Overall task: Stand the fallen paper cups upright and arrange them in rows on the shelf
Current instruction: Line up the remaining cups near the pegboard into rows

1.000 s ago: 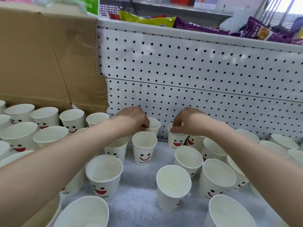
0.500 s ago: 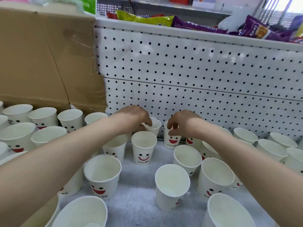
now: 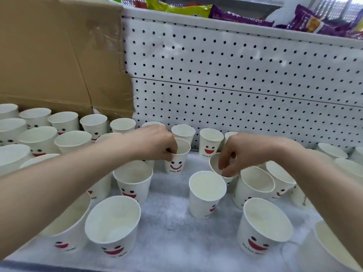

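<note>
Left hand (image 3: 157, 143) pinches the rim of the smiling cup (image 3: 176, 163), upright on the shelf (image 3: 167, 222) under its fingertips. Right hand (image 3: 241, 152) grips the tilted cup (image 3: 214, 163) by its rim; another cup (image 3: 211, 143) stands just beyond, between both hands.

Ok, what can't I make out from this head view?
Head view:
Back-row cup: mostly behind the left hand holding the smiley cup.
Tilted cup: its print hidden by the right hand gripping it and a nearer cup.
Bottom-right cup: cut off by the frame edge.
Snack packets: lettering blurred.
</note>
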